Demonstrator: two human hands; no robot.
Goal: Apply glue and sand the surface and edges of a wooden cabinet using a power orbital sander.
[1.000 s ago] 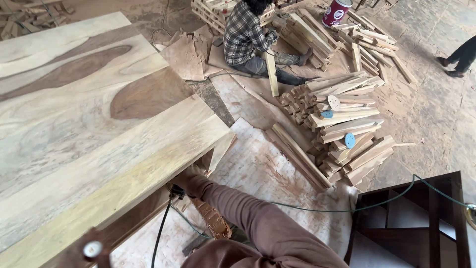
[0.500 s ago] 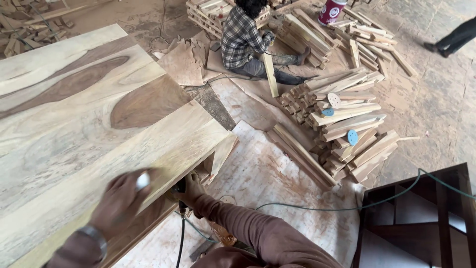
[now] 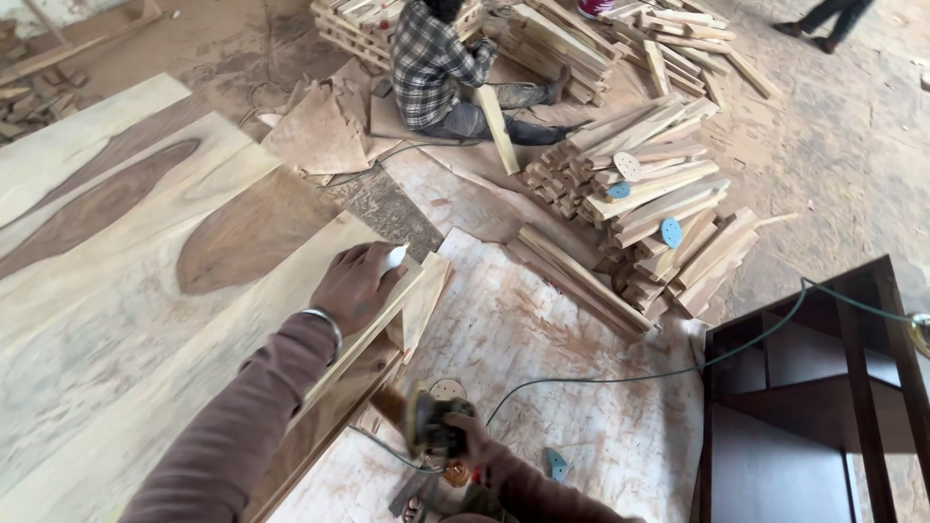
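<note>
A large pale wooden tabletop with dark grain patches fills the left of the view. My left hand rests on its near right corner, fingers closed around a small white piece. Below the tabletop's edge, my right hand grips a power sander with a round pad, its cable trailing to the right over the floor.
A person in a checked shirt sits on the floor among stacked wood pieces, with round sanding discs lying on them. A dark wooden frame stands at the right. Another person's legs show at the top right.
My left hand came up from the lower left and moved right along the tabletop to its corner. The right hand with the sander rose into view below the edge.
</note>
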